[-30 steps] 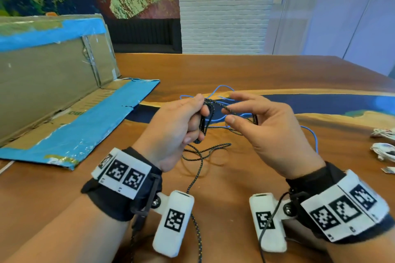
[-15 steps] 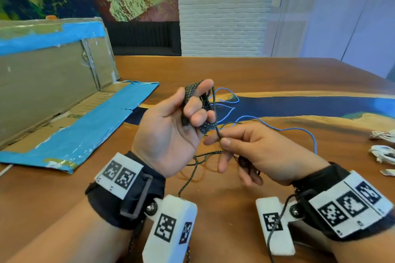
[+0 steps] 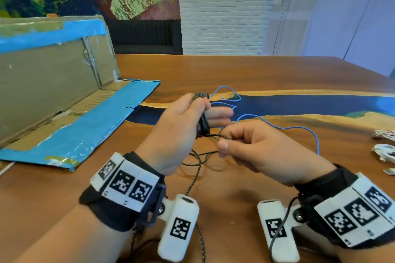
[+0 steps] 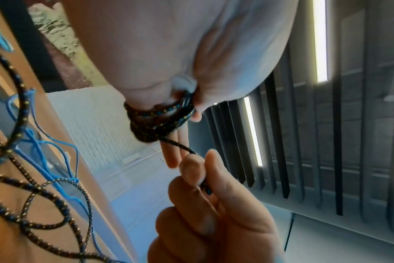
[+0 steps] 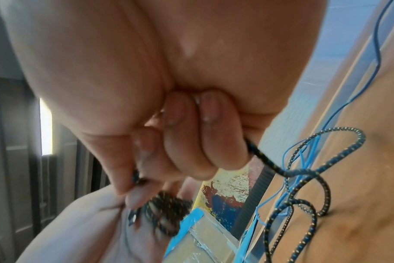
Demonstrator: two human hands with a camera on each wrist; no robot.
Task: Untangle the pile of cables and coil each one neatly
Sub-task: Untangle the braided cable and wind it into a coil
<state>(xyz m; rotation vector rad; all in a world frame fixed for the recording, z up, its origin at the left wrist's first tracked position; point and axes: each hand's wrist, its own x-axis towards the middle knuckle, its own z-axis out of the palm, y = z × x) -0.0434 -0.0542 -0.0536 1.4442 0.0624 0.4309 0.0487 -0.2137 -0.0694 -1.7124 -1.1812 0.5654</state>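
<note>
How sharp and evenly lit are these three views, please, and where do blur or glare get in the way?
Head view: mostly sharp, evenly daylit, wide-angle bending at the edges; the left hand is slightly smeared. Left wrist view: the palm is washed out pale, ceiling light strips glare, yet the braided cable reads crisply. Right wrist view: the right hand is soft, and the coil is blurred.

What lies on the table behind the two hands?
A thin blue wire loops on the table behind the left hand and right hand. The hands hide where it meets the black braided cable.
</note>
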